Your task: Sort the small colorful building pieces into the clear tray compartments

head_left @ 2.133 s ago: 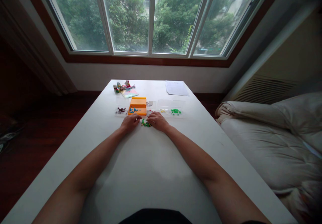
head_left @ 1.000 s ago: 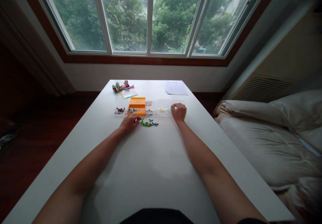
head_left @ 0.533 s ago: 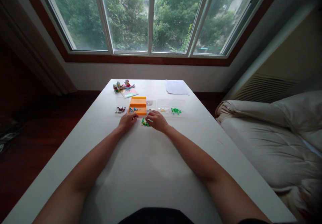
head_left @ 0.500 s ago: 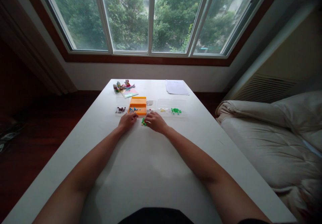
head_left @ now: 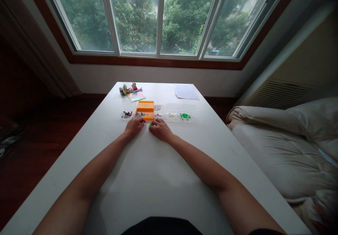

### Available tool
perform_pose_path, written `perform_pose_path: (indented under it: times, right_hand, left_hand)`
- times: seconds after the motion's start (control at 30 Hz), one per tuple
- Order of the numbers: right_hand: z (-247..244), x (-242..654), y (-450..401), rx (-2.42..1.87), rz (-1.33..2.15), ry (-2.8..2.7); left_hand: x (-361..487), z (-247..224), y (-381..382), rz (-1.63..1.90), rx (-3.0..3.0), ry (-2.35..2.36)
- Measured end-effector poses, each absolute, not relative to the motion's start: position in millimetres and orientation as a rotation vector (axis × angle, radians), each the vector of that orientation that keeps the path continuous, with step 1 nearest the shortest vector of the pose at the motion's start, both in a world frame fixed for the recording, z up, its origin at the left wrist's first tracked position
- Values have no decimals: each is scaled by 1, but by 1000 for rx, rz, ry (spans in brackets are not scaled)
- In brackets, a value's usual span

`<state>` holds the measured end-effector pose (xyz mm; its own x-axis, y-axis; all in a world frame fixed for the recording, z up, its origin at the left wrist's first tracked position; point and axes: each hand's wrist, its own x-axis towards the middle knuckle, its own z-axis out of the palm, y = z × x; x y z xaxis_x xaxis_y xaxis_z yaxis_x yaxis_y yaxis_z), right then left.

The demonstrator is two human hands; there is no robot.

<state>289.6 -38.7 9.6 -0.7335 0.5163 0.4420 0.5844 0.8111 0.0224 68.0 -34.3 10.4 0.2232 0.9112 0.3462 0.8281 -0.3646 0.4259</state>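
Note:
An orange open box [head_left: 145,109] lies on the white table, with small blue pieces [head_left: 139,114] in its near left part. At its near left corner rests my left hand [head_left: 135,125], fingers closed; anything between the fingertips is too small to name. My right hand [head_left: 160,129] is just right of it, fingers curled down over a small green piece group [head_left: 150,125], mostly hidden beneath them. Clear boxes beyond hold dark pieces [head_left: 127,114] at the left, and yellow pieces [head_left: 171,115] and green pieces [head_left: 185,116] at the right.
Small figurines [head_left: 125,89] and a pastel card [head_left: 136,96] are at the table's back left. White papers [head_left: 186,91] lie at the back right. A beige padded seat [head_left: 264,154] stands right of the table [head_left: 163,178], and a window spans the far wall.
My right hand has shifted slightly left and now covers more of the green pieces. My left hand has hardly moved. The view has tilted a little.

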Motion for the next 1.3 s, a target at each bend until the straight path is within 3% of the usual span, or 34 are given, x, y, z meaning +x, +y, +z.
perform_pose_path:
  times: [1.3]
  right_hand:
    - [5, 295, -33, -838, -32, -2520]
  left_hand:
    - [68, 12, -35, 757, 2312, 1702]
